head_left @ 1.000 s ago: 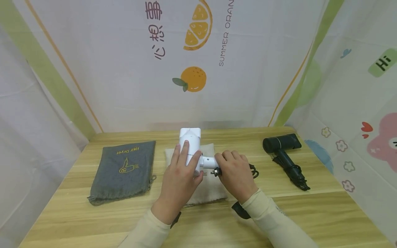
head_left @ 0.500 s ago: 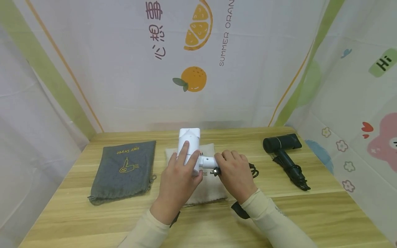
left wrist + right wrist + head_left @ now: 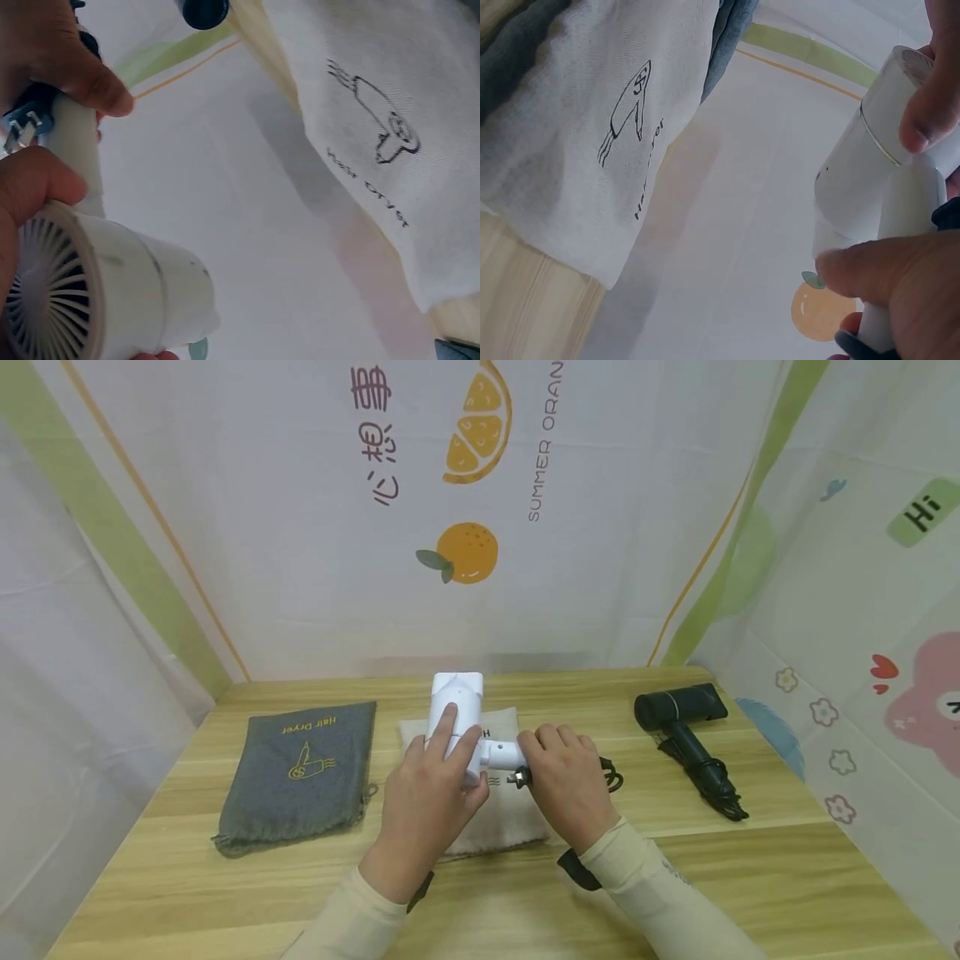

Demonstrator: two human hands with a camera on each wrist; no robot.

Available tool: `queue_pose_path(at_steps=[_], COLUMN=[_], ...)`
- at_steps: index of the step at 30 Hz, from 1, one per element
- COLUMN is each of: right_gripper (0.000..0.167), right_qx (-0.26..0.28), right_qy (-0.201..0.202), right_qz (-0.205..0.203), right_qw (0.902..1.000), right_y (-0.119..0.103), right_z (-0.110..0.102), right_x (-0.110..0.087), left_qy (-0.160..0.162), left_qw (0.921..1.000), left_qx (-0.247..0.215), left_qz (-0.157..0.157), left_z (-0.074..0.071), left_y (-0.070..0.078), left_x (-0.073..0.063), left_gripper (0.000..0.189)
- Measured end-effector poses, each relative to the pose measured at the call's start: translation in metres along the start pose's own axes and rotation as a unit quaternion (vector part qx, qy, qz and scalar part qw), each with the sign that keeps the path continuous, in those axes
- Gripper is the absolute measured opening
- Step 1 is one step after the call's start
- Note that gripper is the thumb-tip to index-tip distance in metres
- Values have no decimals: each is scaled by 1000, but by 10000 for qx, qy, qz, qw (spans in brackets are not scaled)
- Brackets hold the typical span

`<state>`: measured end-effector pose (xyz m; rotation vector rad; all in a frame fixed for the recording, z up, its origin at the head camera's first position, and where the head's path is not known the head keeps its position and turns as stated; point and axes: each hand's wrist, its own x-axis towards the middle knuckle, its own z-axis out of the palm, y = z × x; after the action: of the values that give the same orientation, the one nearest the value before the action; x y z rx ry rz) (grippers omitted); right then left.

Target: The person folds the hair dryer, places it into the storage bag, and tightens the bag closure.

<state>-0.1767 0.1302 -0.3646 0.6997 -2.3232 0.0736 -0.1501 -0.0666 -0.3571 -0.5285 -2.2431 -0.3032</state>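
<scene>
Two dryers (image 3: pixel 457 689) (image 3: pixel 693 747), two pouches (image 3: pixel 303 793) (image 3: pixel 506 818)

Close-fitting cream sleeves (image 3: pixel 652 889), grey marking (image 3: pixel 674 871)

Near table (image 3: pixel 510 918) edge cut off. White bag (image 3: pixel 502 818) mid-table, print mostly covered by left hand (image 3: pixel 429 785) and white dryer (image 3: pixel 457 693); its grip end hidden in right hand (image 3: pixel 570 781). Far-right corner: black dryer's (image 3: pixel 671 708) cord loops indistinct.

We see a T-shaped white dryer (image 3: pixel 468 711) above a flat off-white cloth pouch (image 3: pixel 498 818), a grey cloth pouch (image 3: pixel 300 793) left, a T-shaped black dryer (image 3: pixel 688 742) right.
</scene>
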Motion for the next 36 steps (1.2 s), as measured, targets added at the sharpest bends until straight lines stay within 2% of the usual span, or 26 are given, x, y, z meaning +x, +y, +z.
queue_pose_path(at_steps=[7,22,36], right_gripper=[21,24,29], right_qx=[-1,77,191], right_qy=[93,67,158], right_qz=[-78,-417,-605], right_qw=[9999,9991,9979], right_y=[1,1,6], right_z=[1,0,1], right_x=[-1,1,0], left_qy=[235,285,351], left_qw=[9995,9983,9976], left_qx=[-130,-146,-188], left_qz=[134,479,558], left_z=[3,1,1], left_y=[-4,-14,-15], left_x=[-2,-5,-5], left_gripper=[51,54,53])
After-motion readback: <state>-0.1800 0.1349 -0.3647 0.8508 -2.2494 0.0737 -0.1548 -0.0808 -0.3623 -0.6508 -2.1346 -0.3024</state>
